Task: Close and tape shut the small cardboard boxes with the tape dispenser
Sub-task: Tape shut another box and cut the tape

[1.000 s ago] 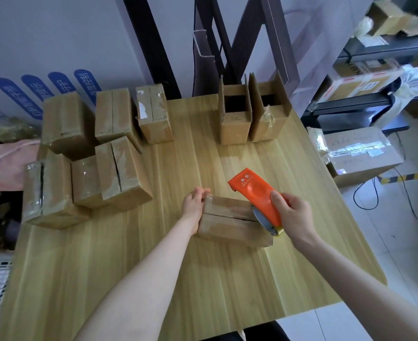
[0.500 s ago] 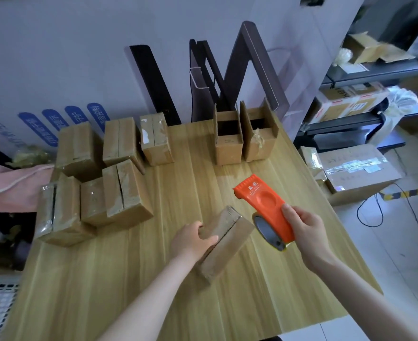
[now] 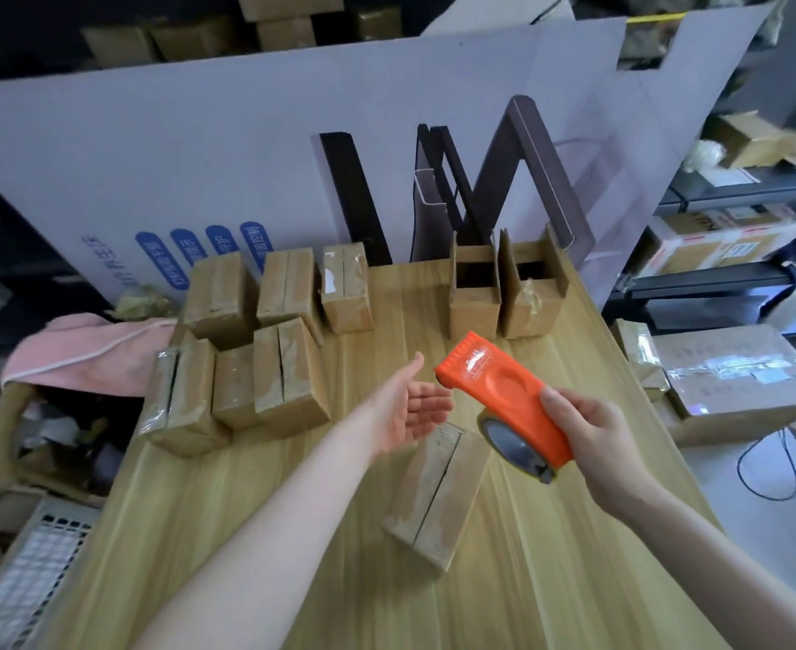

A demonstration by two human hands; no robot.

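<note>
Near box (image 3: 438,497) lies flat on the wooden tabletop (image 3: 255,518), flaps shut. The seam runs the length of its top face, and its long axis is skewed toward 1 o'clock. No hand is on it.

Left hand (image 3: 408,408) hovers over the box's far end. Palm is turned up, fingers (image 3: 433,405) straight and spread wide, holding nothing.

Right hand (image 3: 597,438), at 2 o'clock of the box, is wrapped round the rear of the orange tape dispenser (image 3: 499,391), held off the tabletop. The toothed end points to 11 o'clock. The tape roll (image 3: 513,445) hangs beneath, close over the box's far right corner; contact cannot be told.

At 10 o'clock, a cluster of taped boxes (image 3: 288,382) is packed edge to edge.

At 12 o'clock on the far edge, two open boxes (image 3: 473,297) stand upright side by side, flaps raised.

Beyond them a white printed sheet (image 3: 246,147) leans upright. A pink cloth (image 3: 86,354) lies off the left edge at 9 o'clock. A large carton (image 3: 733,382) sits on the floor at 3 o'clock.
</note>
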